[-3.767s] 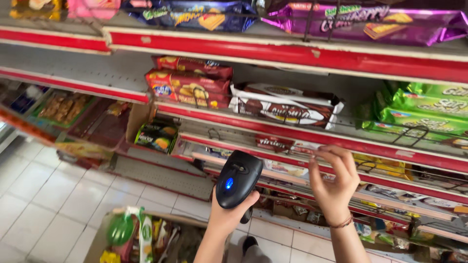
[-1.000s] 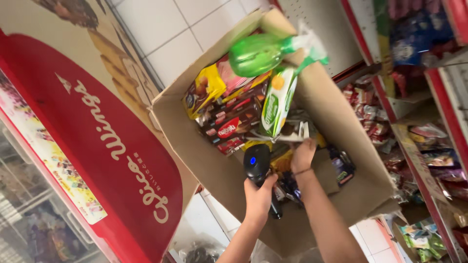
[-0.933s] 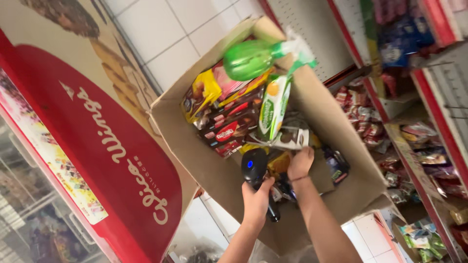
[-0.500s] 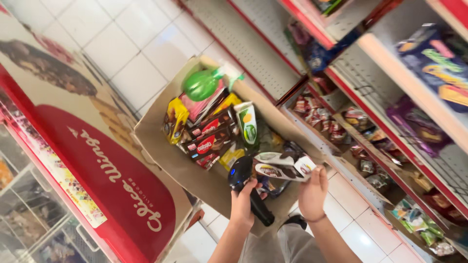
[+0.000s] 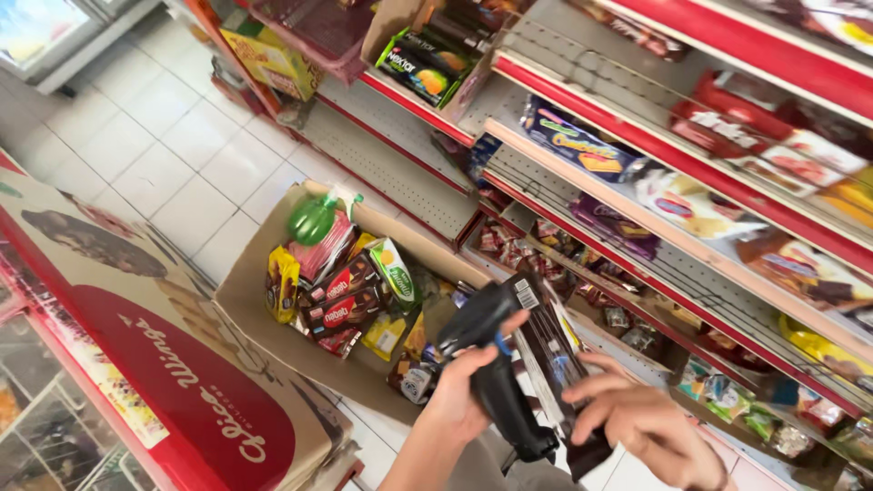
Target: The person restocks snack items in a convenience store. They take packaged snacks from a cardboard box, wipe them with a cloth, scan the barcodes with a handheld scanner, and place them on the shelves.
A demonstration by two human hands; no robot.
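Head view, first speaker: What is sitting where, going by shape and colour?

Second speaker: A brown cardboard box point(image 5: 244, 300) is lying open on the white tiled floor point(image 5: 136, 155), packed with snack packets point(image 5: 341, 300) in red, yellow and green, and a green bottle point(image 5: 314, 218) is poking up at its far corner. A big red and cream display stand point(image 5: 155, 382) is pressing in just beside the box on the left. Red-edged shelves point(image 5: 655, 182) are running across the right, carrying long biscuit packs in blue, purple and red.

First speaker: And the hands?

Second speaker: The left hand point(image 5: 459, 400) is wrapping its fingers fully around the grip of a black barcode scanner point(image 5: 491, 355), whose head is tilting toward the pack. The right hand point(image 5: 646, 427) is gripping the lower end of a long dark brown pack point(image 5: 550, 350), thumb and fingers closing on it. The pack is slanting upward above the box's near edge, with its white barcode patch right beside the scanner head.

First speaker: How much room is there around them?

Second speaker: The pack is hanging close to the lower shelf front. Open floor is stretching away to the upper left, beyond the box.
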